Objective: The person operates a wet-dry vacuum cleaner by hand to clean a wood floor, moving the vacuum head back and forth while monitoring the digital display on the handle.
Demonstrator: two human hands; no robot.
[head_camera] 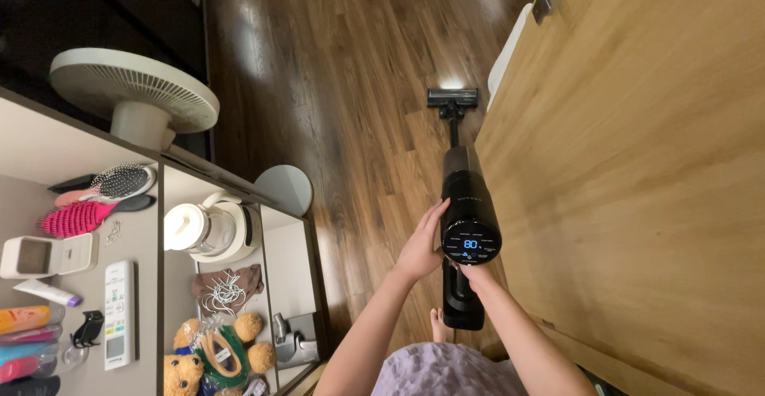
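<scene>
A black cordless stick vacuum (468, 205) stands on the wooden floor, its lit floor head (453, 98) far ahead beside a wooden door. A round display glows blue on top of its body. My left hand (422, 245) rests flat against the left side of the vacuum body, fingers spread upward. My right hand (472, 270) is below the display, wrapped around the vacuum's handle, mostly hidden by the body. My bare foot (438, 326) shows just beneath the vacuum.
A large wooden door (637, 165) fills the right side. On the left stands a shelf unit (159, 205) with hairbrushes, a remote, a white kettle, a teddy bear and cables. A white fan (135, 89) stands behind it. Wooden floor (335, 85) stretches ahead.
</scene>
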